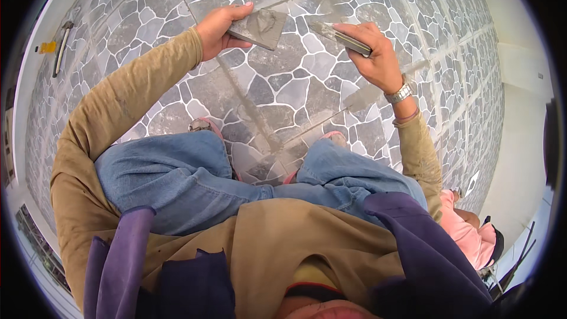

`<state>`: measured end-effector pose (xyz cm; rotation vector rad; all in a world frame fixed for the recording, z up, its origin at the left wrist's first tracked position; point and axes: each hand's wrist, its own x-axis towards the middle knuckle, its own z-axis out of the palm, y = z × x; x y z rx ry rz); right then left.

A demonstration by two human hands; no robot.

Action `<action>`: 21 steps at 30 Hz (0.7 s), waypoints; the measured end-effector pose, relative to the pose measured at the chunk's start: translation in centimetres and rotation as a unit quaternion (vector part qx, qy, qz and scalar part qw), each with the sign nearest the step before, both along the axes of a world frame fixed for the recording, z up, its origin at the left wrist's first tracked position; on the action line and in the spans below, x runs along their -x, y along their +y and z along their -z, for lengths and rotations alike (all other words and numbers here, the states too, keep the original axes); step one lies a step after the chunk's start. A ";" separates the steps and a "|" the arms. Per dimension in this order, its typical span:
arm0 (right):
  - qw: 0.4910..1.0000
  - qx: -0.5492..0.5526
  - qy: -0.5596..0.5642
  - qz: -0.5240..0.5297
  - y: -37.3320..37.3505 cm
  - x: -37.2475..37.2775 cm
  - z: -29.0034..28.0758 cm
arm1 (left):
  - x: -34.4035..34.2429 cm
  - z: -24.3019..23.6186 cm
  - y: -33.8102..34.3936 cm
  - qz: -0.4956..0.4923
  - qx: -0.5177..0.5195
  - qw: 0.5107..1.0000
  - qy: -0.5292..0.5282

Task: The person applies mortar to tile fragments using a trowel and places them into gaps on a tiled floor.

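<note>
Grout sits on the small board (260,26) that the left hand (217,28) grips flat like a palette, close beside the right hand (373,53), whose fingers clamp a scraper (348,40) angled down toward the tiled floor's (283,91) joint.

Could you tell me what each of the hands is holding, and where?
Left hand: grey board by its left edge. Right hand: scraper by its handle.

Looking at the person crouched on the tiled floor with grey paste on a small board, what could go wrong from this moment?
1. The left hand holds the flat board tilted by one edge; the grey paste might slide off onto the tiles.
2. The right hand holds the scraper above a joint; paste could smear over tile faces.
3. The feet rest near filled joints and may disturb them.
</note>
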<state>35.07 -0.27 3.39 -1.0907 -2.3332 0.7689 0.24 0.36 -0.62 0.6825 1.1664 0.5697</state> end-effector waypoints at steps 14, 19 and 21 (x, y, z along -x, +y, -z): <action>0.987 0.157 -0.015 0.017 1.8 -2.2 3.7 | -0.9 -1.1 3.6 -0.075 -0.084 0.992 0.055; 0.901 0.340 -0.061 0.262 10.2 -9.2 12.1 | 0.2 -1.6 3.3 -0.113 -0.073 0.991 0.000; 0.927 0.205 -0.138 0.281 12.1 -10.6 16.8 | -0.3 -1.1 2.5 -0.089 -0.045 0.995 -0.015</action>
